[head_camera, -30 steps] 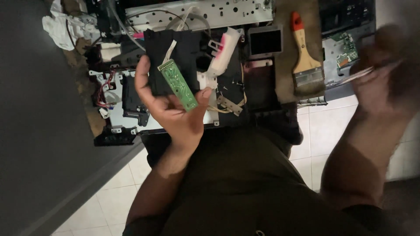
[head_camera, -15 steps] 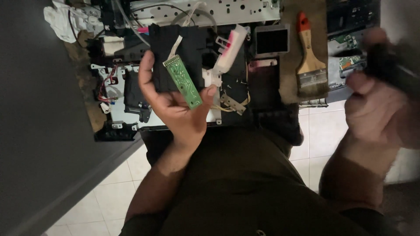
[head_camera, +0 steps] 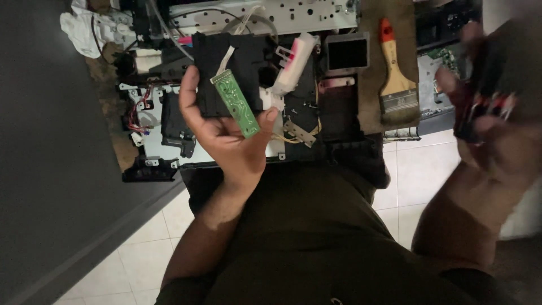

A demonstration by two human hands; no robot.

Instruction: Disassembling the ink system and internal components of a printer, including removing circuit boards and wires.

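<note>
Green circuit board (head_camera: 235, 103) pinched in left hand (head_camera: 228, 138); fingers curled round its edges.

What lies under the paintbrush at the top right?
The paintbrush lies on a brown cloth spread over the opened machine. Beside the cloth a dark square opening shows. Whatever sits beneath the cloth is covered and cannot be seen.

A red-handled paintbrush (head_camera: 395, 79) lies on brown cloth (head_camera: 389, 34), a white rag (head_camera: 84, 28) far to its left.

Dim room, pale tiled floor (head_camera: 420, 175), dark wall (head_camera: 39, 169).
</note>
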